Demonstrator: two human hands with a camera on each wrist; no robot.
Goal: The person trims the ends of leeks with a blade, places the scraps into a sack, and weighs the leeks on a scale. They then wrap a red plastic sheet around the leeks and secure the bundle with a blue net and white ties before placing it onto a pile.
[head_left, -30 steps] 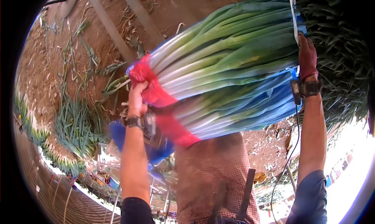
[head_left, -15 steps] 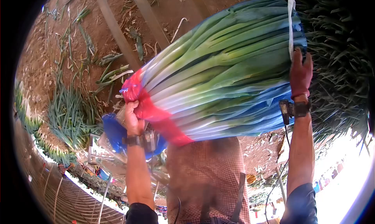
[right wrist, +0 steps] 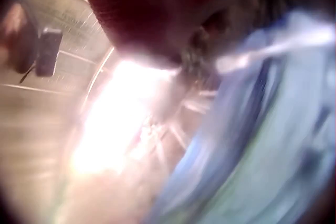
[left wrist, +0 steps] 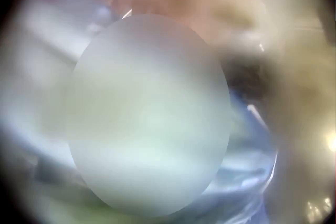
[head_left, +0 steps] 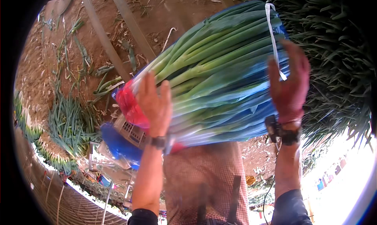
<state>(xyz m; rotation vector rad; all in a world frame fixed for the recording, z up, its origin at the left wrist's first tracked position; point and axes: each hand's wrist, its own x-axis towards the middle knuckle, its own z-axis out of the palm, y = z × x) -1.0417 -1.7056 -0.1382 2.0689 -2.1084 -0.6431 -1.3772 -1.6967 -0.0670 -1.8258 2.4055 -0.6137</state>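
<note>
In the head view a big bundle of long green onions (head_left: 220, 68) in a clear plastic bag lies across the front of the body, white stems left, green tops right. A red band (head_left: 127, 103) of the wrapping crosses the stem end, and a white strap (head_left: 272, 32) the leafy end. My bare left hand (head_left: 155, 103) is over the stems beside the red band, fingers straight. My right hand (head_left: 290, 83), in a red glove, is blurred at the leafy end, thumb and fingers spread on either side of the strap's lower end. The left wrist view shows only blurred pale wrapping.
Dark green onion tops (head_left: 333, 68) are heaped on the right. More onions (head_left: 70, 123) lie on the soil at the left. Beyond the bundle, flat bars (head_left: 133, 25) cross the ground. A blue plastic thing (head_left: 119, 146) and a grey crate-like piece (head_left: 133, 132) sit below the stem end.
My left hand has let go of the red-banded end and moved right over the stems. The right hand has come off the leafy end's edge and shifted left and down; the bundle has shifted left.
</note>
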